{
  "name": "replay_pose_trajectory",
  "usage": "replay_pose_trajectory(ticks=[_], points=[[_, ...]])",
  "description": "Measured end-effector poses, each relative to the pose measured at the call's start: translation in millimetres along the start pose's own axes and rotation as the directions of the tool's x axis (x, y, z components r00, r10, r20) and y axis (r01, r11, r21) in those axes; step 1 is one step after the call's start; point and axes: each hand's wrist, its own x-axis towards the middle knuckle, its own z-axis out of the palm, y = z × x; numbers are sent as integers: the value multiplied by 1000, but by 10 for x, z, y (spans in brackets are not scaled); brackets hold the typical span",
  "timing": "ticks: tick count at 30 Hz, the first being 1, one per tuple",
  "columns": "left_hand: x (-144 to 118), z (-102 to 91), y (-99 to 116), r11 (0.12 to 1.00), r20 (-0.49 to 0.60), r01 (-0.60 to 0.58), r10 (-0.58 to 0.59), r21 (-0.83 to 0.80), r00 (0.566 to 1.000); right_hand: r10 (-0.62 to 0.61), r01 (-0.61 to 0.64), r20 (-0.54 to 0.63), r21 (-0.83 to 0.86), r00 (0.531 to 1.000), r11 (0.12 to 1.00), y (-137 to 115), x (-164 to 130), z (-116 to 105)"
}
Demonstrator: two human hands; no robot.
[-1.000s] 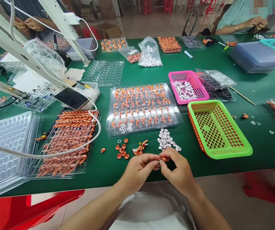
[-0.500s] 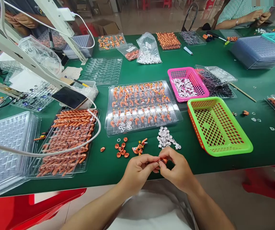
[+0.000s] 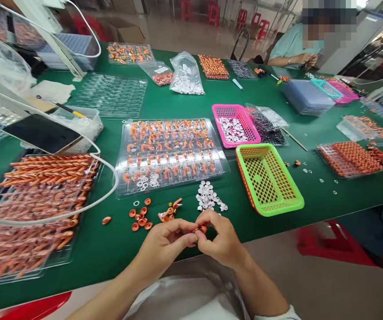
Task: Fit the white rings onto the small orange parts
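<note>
Bench [image 3: 178,104], topped in green, is crossed at its near edge by both forearms [image 3: 106,289], angled inward. Just inside that edge, a small orange piece [image 3: 203,229] is pinched between the fingertips of the left hand [image 3: 163,242] and right hand [image 3: 220,238], fingers curled. Beyond, white discs [image 3: 207,195] and orange cups [image 3: 141,221] are clustered before a filled clear tray [image 3: 178,183]; to its right a green basket [image 3: 280,209] is set. Toward the far edge, a clear bag [image 3: 187,80] is placed. Past it, red stools [image 3: 214,15] are stood on shiny floor [image 3: 164,26].
</note>
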Motion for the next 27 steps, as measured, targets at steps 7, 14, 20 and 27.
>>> replay_pose_trajectory(ticks=[7,14,20,27], points=[[108,5,115,997,31,31,-28,-72,999,136,-141,39,227,990,964,100,-106,-205],[130,64,74,999,-44,24,-25,-34,999,263,-261,38,322,964,910,117,-121,-182],[132,58,-11,997,-88,-42,48,66,995,320,-308,57,469,946,828,101,-123,-88],[108,44,1,991,-92,-107,115,83,989,328,-307,28,438,944,845,91,-151,-8]])
